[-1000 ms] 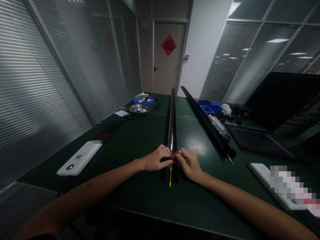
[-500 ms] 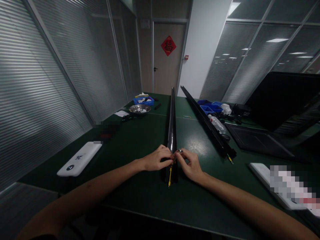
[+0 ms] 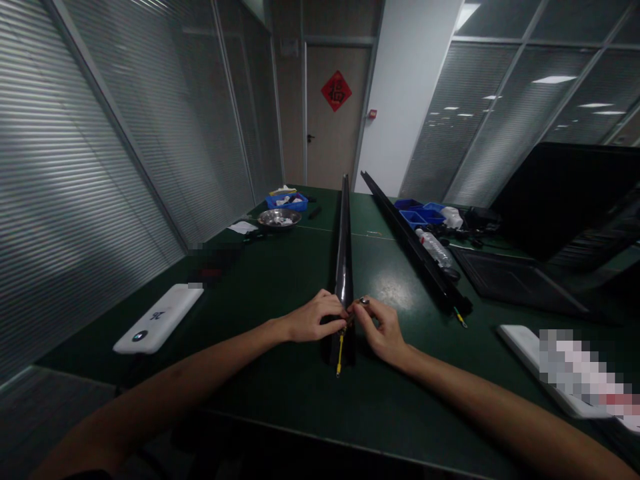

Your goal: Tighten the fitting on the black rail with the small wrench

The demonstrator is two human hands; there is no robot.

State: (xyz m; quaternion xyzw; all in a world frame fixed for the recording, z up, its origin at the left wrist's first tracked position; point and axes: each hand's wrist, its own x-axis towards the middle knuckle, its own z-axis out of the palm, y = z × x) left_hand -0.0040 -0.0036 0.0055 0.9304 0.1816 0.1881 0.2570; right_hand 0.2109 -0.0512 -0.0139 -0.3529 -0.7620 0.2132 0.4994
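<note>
A long black rail [image 3: 343, 240] lies down the middle of the green table [image 3: 280, 280], running away from me. My left hand [image 3: 313, 318] is closed around its near end from the left. My right hand [image 3: 381, 328] pinches a small metal part [image 3: 363, 301] right beside the rail, fingertips nearly meeting those of the left hand. A yellow wire [image 3: 340, 350] sticks out of the rail's near end toward me.
A second black rail [image 3: 415, 247] lies to the right, with a plastic bottle [image 3: 434, 248] and blue bins [image 3: 419, 213] beyond it. A white device [image 3: 159, 318] sits at the left. A metal bowl [image 3: 279, 217] and a blue tray [image 3: 287, 199] stand at the back. A dark monitor [image 3: 570, 200] stands right.
The right hand's fingertips have shifted slightly with the small part at the rail's end. The left hand and the rail stay where they were.
</note>
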